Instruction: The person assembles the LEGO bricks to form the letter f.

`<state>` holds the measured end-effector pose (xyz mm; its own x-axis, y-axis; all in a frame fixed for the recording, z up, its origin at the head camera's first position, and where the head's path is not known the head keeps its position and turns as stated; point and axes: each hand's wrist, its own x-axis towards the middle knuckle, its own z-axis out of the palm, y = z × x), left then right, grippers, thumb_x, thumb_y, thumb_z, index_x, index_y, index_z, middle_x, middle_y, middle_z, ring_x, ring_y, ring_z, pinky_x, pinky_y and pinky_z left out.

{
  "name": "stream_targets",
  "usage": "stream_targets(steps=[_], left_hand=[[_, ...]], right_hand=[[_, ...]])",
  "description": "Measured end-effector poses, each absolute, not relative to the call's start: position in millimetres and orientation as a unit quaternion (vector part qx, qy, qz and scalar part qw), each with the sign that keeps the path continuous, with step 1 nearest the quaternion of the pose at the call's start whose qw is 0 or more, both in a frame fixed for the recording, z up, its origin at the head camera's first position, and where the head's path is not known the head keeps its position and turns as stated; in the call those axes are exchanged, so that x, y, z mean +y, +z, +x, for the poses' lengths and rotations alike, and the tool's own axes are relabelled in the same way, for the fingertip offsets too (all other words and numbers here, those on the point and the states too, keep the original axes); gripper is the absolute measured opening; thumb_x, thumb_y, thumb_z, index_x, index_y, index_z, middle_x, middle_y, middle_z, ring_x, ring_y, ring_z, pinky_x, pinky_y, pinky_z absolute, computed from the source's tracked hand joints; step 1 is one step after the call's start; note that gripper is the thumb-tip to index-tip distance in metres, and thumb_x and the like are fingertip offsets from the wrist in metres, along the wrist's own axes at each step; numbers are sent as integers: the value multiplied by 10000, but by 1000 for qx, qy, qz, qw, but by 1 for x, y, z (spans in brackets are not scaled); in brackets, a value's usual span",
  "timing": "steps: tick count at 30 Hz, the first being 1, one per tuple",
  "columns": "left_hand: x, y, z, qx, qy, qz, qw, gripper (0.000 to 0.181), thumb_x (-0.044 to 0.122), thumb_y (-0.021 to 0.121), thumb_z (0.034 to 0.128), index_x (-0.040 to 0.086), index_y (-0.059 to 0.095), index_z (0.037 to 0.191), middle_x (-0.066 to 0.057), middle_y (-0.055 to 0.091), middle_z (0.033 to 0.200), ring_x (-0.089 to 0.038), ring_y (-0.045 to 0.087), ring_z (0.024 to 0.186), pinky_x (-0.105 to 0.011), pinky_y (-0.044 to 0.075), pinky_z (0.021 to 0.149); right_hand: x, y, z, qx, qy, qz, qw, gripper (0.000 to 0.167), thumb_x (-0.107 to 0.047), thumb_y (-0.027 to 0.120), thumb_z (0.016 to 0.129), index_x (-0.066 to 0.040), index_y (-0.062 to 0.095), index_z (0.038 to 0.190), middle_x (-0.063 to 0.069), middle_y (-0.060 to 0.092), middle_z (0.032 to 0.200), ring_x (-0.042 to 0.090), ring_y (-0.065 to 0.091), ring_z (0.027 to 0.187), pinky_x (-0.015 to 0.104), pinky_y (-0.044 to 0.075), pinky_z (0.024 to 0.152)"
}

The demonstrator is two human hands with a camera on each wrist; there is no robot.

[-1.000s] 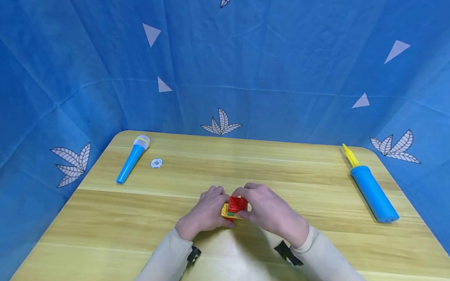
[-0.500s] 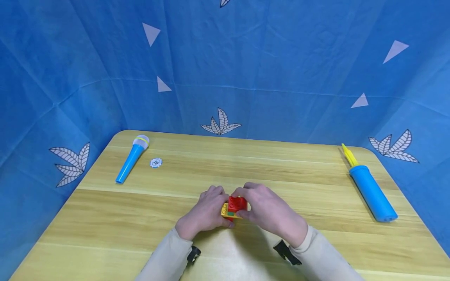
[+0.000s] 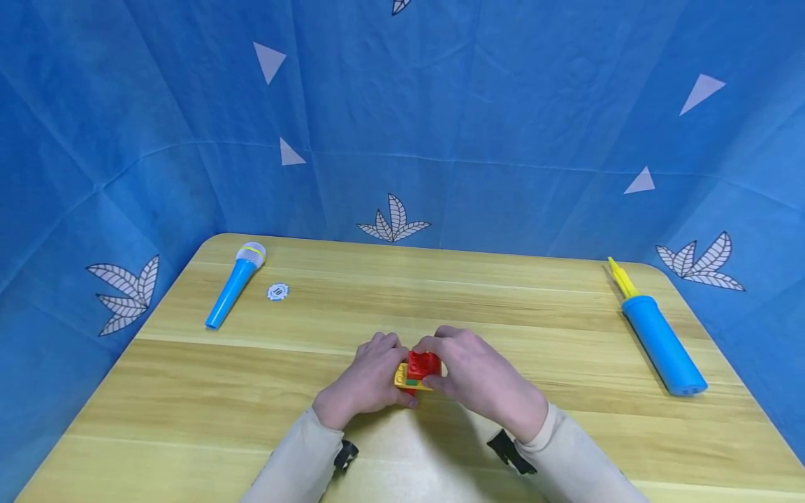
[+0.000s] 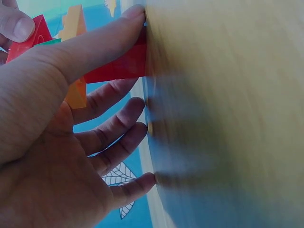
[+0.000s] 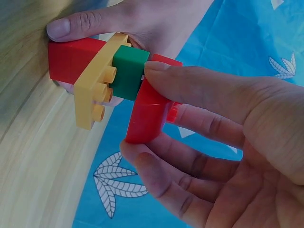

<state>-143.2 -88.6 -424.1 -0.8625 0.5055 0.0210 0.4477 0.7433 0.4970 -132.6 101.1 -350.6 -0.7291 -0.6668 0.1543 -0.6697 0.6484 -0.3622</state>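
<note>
A small stack of toy building bricks stands on the table between the two hands. At its bottom is a red brick [image 5: 71, 61], pinched between thumb and forefinger of my left hand [image 3: 367, 384]. Above that come a yellow studded brick [image 5: 86, 97] and a green brick [image 5: 130, 71]. My right hand [image 3: 481, 377] grips the curved red brick [image 5: 151, 111] on top, thumb on one side and fingers on the other. In the left wrist view, the fingertips of my left hand touch the tabletop.
On the wooden table [image 3: 352, 293], a blue toy microphone [image 3: 233, 290] and a round poker chip [image 3: 278, 292] lie at the back left. A blue hand pump [image 3: 665, 346] with a yellow nozzle lies on the right. A blue patterned cloth [image 3: 503, 140] hangs behind.
Both hands keep the same hold on the bricks. Only the head view has shifted very slightly.
</note>
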Motion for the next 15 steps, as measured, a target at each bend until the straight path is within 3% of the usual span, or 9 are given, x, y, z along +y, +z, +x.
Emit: stream_targets(steps=[15], left_hand=[[-89, -425, -143, 933, 247, 256, 57, 506, 332, 919, 682, 126, 689, 1082, 71, 457, 904, -168, 399, 900, -372, 359, 782]], right_hand=[[99, -352, -130, -915, 181, 360, 13, 330, -67, 852, 755, -78, 712, 1053, -14, 592, 889, 115, 554, 728, 241, 494, 662]])
